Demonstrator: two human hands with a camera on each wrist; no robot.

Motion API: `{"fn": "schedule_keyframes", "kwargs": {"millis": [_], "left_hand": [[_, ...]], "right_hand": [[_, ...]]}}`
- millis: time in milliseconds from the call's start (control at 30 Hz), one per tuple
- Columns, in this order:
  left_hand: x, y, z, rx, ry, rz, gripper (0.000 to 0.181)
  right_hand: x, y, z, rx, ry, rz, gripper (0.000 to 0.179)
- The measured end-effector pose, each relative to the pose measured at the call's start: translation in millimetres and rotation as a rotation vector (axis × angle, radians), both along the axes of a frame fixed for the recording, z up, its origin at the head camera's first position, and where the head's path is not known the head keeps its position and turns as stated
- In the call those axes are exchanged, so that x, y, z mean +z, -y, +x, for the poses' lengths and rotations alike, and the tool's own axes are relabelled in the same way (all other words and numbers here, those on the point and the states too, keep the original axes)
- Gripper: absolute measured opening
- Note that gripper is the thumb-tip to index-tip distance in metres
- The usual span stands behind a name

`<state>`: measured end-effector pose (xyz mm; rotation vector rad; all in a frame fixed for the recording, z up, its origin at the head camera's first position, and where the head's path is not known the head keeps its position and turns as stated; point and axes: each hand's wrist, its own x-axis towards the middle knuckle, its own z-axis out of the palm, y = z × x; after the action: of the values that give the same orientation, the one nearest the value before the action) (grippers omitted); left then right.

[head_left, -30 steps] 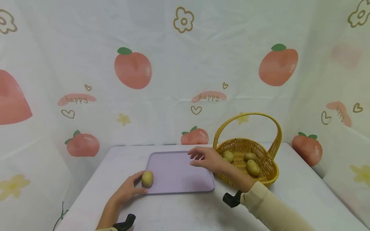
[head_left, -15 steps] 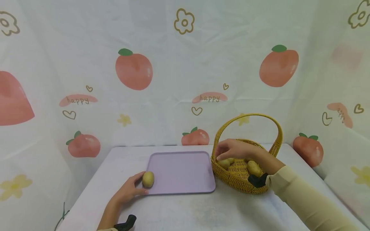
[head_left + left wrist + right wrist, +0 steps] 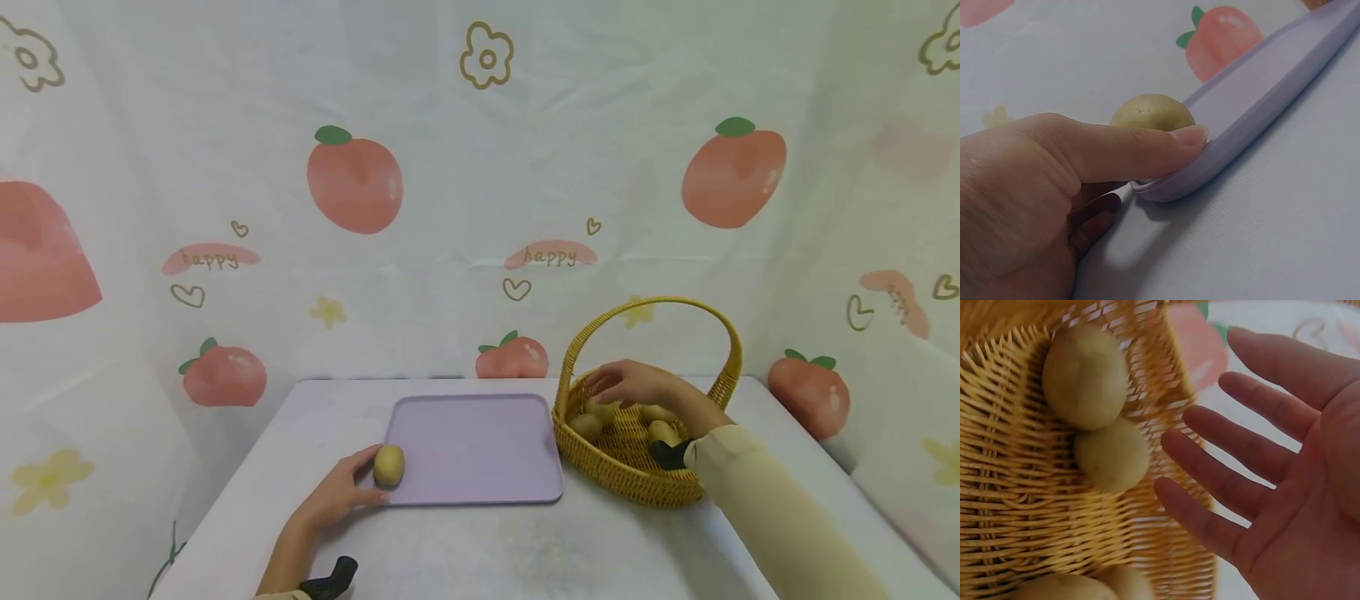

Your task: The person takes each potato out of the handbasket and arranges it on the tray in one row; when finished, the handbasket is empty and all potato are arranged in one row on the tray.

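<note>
A lilac tray (image 3: 476,450) lies on the white table, with one potato (image 3: 388,465) at its left edge. My left hand (image 3: 335,497) holds the tray's near left corner. Its thumb lies along the front rim and its index finger reaches the left side, with the potato between them; the left wrist view shows the thumb crossing low before the potato (image 3: 1154,111). Over the left half of a wicker basket (image 3: 637,486) hovers my right hand (image 3: 637,385), fingers spread and nothing in them. Several potatoes lie inside, two of them stacked close together near the fingertips (image 3: 1169,440).
A tall arched handle (image 3: 678,302) rises over the basket, behind my right hand. The basket stands just right of the tray on the cloth-covered table (image 3: 457,550). A printed cloth (image 3: 420,317) hangs behind and at both sides.
My right hand has moved right, from above the tray's right edge to over the basket, then slightly up from the potatoes there. My left hand, the tray and its potato stay put.
</note>
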<state>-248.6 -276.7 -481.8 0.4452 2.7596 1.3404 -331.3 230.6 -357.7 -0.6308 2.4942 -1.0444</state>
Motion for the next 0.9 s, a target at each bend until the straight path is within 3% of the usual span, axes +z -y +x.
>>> {"fn": "schedule_keyframes", "kwargs": {"millis": [200, 367, 533, 767, 900], "left_hand": [[0.8, -1.4, 1.8, -0.013, -0.023, 0.0, 0.087], [0.6, -3.3, 2.5, -0.006, -0.013, -0.003, 0.088], [-1.7, -3.6, 1.4, 0.008, -0.003, -0.006, 0.088], [-1.6, -3.4, 0.8, 0.006, 0.01, 0.016, 0.089], [0.3, -1.9, 2.1, 0.009, -0.001, 0.001, 0.088]], "right_hand": [[-24.2, -5.8, -15.4, -0.102, 0.042, -0.047, 0.041], [-34.7, -3.8, -20.6, -0.154, 0.111, -0.064, 0.041], [-41.2, 0.3, -21.1, -0.129, 0.134, -0.018, 0.04], [-53.5, 3.0, -25.8, -0.049, 0.046, 0.02, 0.033], [-55.7, 6.8, -27.2, -0.073, 0.043, 0.015, 0.028]]}}
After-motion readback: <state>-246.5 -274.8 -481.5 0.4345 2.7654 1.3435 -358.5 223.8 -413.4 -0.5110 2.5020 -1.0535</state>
